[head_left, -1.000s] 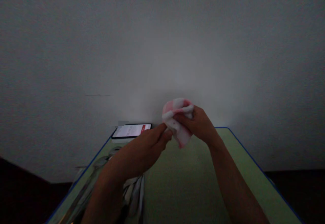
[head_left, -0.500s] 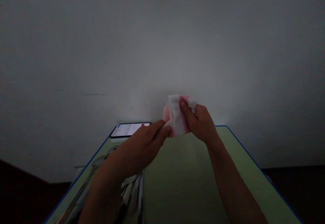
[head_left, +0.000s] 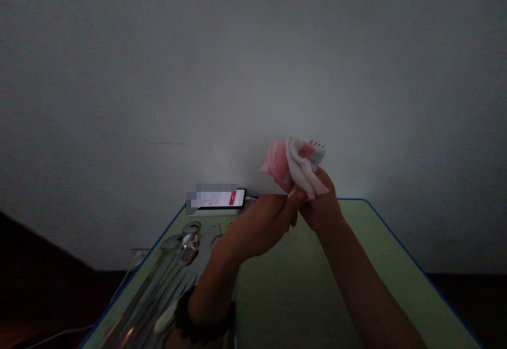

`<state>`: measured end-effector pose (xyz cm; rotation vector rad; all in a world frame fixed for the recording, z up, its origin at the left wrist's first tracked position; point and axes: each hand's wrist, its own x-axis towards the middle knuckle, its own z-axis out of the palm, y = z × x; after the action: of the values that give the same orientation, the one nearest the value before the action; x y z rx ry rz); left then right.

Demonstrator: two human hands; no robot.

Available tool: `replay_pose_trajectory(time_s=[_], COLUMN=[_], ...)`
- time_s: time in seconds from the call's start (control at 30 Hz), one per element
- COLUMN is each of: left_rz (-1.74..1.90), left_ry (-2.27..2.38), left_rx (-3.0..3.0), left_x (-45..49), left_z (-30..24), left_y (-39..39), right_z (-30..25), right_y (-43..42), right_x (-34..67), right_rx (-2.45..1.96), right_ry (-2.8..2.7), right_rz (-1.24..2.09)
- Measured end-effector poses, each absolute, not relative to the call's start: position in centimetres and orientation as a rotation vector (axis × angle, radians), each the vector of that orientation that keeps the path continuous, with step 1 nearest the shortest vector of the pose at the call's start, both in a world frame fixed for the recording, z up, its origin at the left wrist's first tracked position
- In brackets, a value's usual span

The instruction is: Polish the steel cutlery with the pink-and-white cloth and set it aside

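My right hand [head_left: 322,209] is closed around a pink and white cloth [head_left: 295,164], held up above the far end of the green table [head_left: 356,264]. Fork tines [head_left: 316,142] poke out of the top of the cloth; the rest of the fork is wrapped inside. The fingers of my left hand [head_left: 257,227] pinch a thin pale end just below the cloth, in line with the tines. A dark band circles my left wrist.
Several pieces of metal cutlery [head_left: 174,270], spoons among them, lie in a row along the left side of the table. A phone [head_left: 217,201] with a lit screen rests at the far edge against a plain wall. The room is dim.
Both hands moved a little right and up. The cloth turned in my right hand and the fork tines now show at its top. More cutlery has come into view at the left.
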<state>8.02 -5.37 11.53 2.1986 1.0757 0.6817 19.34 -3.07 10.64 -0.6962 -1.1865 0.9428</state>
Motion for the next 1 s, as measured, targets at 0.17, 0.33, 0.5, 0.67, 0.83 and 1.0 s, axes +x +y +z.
replay_pose_trajectory(time_s=[0.17,0.33,0.5,0.67,0.83,1.0], left_rz=[0.674,0.724,0.712,0.650,0.585,0.558], left_ry=[1.092,1.053,1.071,1.160,1.081,0.896], left_rx=[2.287,2.351,2.372,2.379,2.338,2.300], left_x=[7.9,8.1,7.2,5.2,3.0,2.6], left_z=[11.4,11.9,12.9,13.3,13.7,14.0], left_y=[-5.4,-6.0,-6.7,-6.7,-6.8,-6.8], right_z=[10.6,11.3,11.7,12.2,12.0,12.4], right_y=[-3.0,-3.1,-2.8,-3.1,-2.9,-3.8], right_x=[19.8,21.1,22.4,22.7,22.7,21.1], right_rx=[-0.657,-0.803,-1.050,-1.105,-1.112,-1.020], right_ry=[-1.158,-1.243,-1.294,-1.377,-1.300,-1.194], right_rz=[0.908,0.698,0.362,0.271,0.305,0.549])
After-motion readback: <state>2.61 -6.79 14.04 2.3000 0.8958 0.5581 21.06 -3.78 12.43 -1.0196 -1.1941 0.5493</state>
